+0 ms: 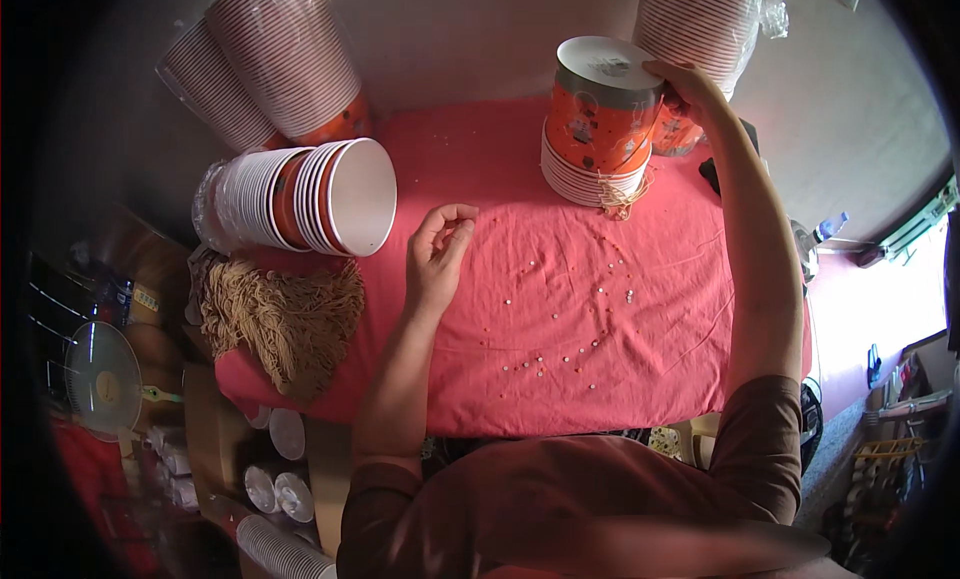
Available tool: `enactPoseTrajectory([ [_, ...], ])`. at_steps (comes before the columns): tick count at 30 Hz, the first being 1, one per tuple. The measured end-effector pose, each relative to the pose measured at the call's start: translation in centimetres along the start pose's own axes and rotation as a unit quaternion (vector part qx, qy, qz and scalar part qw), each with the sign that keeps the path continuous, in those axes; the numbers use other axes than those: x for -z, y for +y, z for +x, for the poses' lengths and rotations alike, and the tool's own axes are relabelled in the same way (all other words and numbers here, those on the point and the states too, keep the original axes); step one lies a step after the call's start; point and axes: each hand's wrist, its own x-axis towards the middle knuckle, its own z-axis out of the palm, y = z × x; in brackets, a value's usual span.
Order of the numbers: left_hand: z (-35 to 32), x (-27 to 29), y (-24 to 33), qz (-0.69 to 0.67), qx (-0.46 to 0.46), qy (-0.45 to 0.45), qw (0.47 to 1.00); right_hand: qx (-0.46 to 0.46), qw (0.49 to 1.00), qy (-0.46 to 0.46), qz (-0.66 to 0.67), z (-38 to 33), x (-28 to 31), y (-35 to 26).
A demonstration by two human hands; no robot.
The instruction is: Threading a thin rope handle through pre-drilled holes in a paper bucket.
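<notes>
Toward the back right of the table, an upside-down orange paper bucket with a grey band and white base sits over a stack of white-rimmed buckets. My right hand grips the edge of its base, thumb on top and the other fingers partly hidden behind. Thin tan strings hang at the stack's front rim. My left hand hovers over the middle left of the table, fingers loosely curled, thumb and forefinger slightly apart, nothing visible between them.
A pink cloth covers the table, with small white and orange bits scattered over it. At left lie nested buckets on their side and a bundle of tan strings. Tall wrapped bucket stacks stand behind.
</notes>
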Motion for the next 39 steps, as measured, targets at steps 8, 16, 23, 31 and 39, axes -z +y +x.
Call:
enactPoseTrajectory([
  [8,-0.1,-0.1,-0.1,0.004,-0.002,-0.007,1.0,0.009,1.0,0.006,0.016,-0.5,-0.4,0.7],
  [16,0.2,0.5,0.8,-0.006,-0.027,0.014,1.0,-0.013,1.0,0.018,0.002,-0.5,-0.4,1.0],
  [23,1.1,6.3,4.9,0.245,-0.241,0.306,0.888,0.082,0.995,0.061,-0.017,-1.4,-2.0,1.6],
  [31,1.3,10.1,4.0,0.492,-0.092,0.307,0.81,0.436,0.882,0.162,0.07,-6.4,-4.0,3.1],
  [39,1.5,10.0,3.0,0.585,-0.04,0.285,0.758,0.431,0.893,-0.107,-0.07,-16.3,-14.3,3.9],
])
